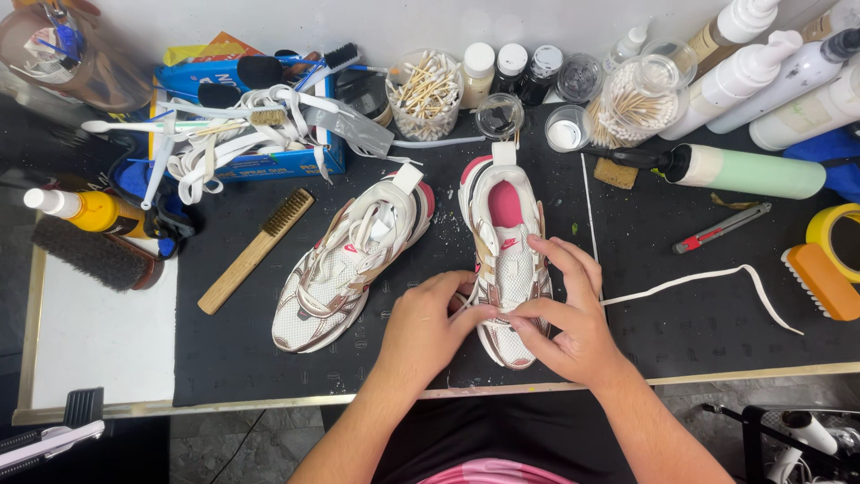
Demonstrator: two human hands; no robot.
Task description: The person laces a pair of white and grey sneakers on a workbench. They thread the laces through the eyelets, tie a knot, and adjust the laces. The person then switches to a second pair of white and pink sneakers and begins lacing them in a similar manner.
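Pinching one white lace (pixel 708 280), both hands' grips (pixel 428 324) (pixel 566 309) work one of two sneakers (pixel 507 235).

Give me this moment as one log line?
left hand: pinching white lace | right hand: fingers on right-side sneaker | white lace: trails right across black mat | other sneaker: laced, untouched

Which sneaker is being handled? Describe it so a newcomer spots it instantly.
On the black work mat, two white-and-pink sneakers lie side by side in the middle. It is the right-hand sneaker, pointing straight toward the person, with the left hand and right hand at its toe end. Unlike the laced, angled sneaker, it is mostly unlaced, showing its pink insole.
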